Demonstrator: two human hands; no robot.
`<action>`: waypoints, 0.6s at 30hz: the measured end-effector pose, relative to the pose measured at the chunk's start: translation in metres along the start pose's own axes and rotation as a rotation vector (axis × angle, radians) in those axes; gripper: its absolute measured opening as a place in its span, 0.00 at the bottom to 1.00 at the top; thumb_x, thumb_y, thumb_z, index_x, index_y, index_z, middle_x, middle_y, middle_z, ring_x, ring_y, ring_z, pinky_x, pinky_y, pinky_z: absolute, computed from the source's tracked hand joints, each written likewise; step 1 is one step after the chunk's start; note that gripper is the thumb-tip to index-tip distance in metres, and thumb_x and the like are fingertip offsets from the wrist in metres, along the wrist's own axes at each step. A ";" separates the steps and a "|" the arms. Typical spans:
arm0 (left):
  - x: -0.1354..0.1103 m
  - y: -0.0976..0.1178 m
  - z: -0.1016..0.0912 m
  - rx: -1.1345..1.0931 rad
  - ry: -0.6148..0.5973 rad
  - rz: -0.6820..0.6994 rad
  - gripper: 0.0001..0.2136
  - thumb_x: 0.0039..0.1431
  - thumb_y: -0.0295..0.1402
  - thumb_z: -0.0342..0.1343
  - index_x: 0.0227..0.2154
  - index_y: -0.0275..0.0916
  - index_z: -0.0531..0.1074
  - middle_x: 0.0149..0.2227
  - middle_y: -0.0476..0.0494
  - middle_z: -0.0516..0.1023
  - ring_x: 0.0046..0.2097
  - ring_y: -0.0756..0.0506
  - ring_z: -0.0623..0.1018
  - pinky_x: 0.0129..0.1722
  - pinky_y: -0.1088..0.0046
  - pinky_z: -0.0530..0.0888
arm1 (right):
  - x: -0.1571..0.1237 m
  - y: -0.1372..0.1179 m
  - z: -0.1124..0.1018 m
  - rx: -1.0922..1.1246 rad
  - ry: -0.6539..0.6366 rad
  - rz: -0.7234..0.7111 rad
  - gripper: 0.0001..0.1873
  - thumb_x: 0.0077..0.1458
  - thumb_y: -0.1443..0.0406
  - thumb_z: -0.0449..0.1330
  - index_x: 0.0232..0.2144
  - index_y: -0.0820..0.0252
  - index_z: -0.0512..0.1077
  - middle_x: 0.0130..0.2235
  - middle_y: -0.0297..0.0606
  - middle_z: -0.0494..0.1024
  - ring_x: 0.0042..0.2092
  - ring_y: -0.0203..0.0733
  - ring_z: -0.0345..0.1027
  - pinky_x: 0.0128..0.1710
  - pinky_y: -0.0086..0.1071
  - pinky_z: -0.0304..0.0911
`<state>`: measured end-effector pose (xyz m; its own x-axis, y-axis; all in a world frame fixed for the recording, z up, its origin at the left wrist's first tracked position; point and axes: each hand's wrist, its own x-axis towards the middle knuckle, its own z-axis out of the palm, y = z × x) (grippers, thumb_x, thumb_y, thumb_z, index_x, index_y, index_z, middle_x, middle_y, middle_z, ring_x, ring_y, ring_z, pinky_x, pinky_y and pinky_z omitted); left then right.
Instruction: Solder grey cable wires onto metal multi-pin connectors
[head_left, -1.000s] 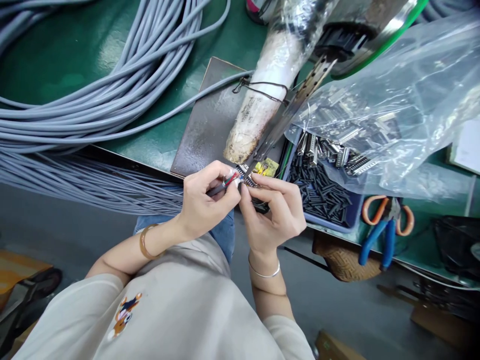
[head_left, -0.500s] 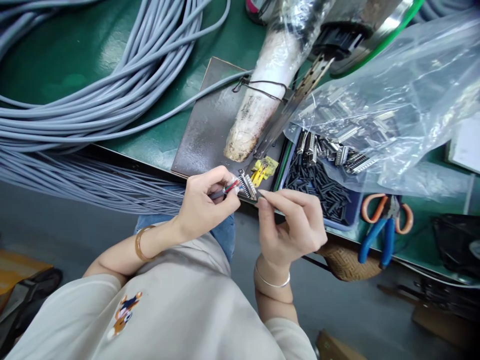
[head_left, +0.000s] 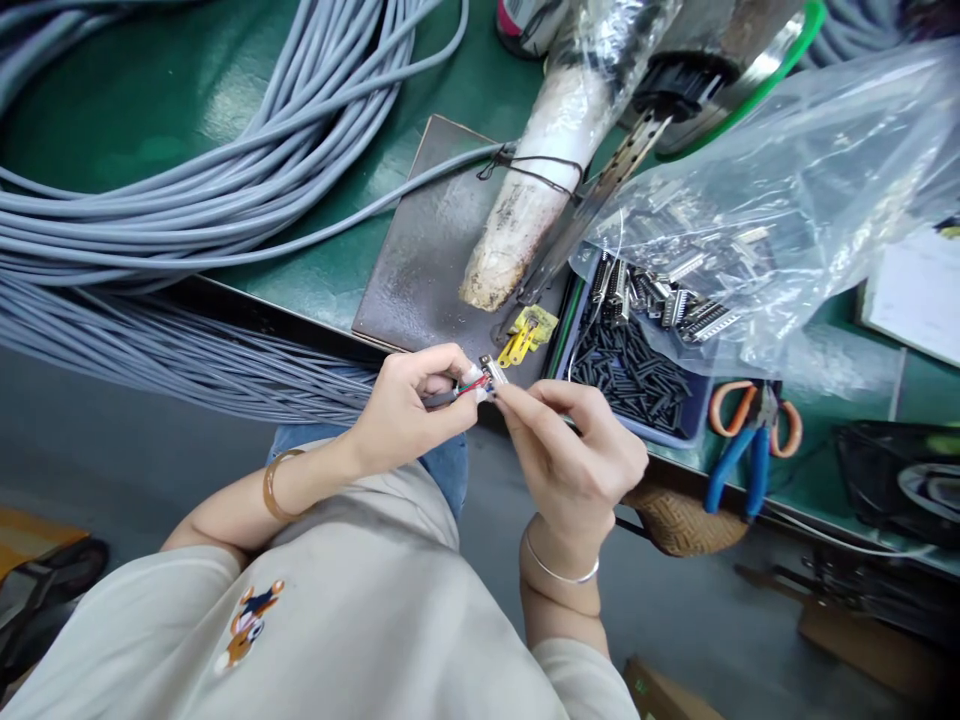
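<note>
My left hand (head_left: 409,405) is closed on the end of a dark cable with red, green and white wires (head_left: 471,387) sticking out of its fingers. My right hand (head_left: 577,450) meets it from the right, thumb and forefinger pinching a small metal connector (head_left: 493,372) at the wire tips. Both hands hover just in front of the bench edge, below a dark metal plate (head_left: 435,260). A yellow clip (head_left: 525,335) lies on the plate's near corner, just above the connector.
A big coil of grey cable (head_left: 225,170) covers the left of the green bench and hangs over its edge. A blue tray (head_left: 697,405) holds black sleeves and metal connectors under a clear plastic bag (head_left: 787,200). Blue-and-orange pliers (head_left: 750,445) lie to the right. A wrapped tool (head_left: 525,210) rests on the plate.
My right hand drew away to the right, then came back in to the wire tips. The connector, earlier seen side-on with its pin row showing, now sits closer against the wires.
</note>
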<state>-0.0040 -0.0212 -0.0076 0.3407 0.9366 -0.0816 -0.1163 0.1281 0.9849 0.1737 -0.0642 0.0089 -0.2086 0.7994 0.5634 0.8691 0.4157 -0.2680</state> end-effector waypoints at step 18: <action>-0.002 -0.007 -0.005 -0.389 -0.122 -0.076 0.08 0.46 0.23 0.58 0.31 0.38 0.69 0.24 0.55 0.70 0.21 0.58 0.61 0.22 0.80 0.61 | 0.002 -0.022 -0.008 0.297 0.057 0.311 0.15 0.61 0.70 0.65 0.47 0.49 0.81 0.32 0.29 0.78 0.24 0.28 0.56 0.22 0.28 0.53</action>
<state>-0.0086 -0.0227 -0.0148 0.4671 0.8774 -0.1099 -0.4225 0.3307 0.8439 0.1576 -0.0747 0.0222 0.0753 0.8846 0.4602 0.7180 0.2721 -0.6406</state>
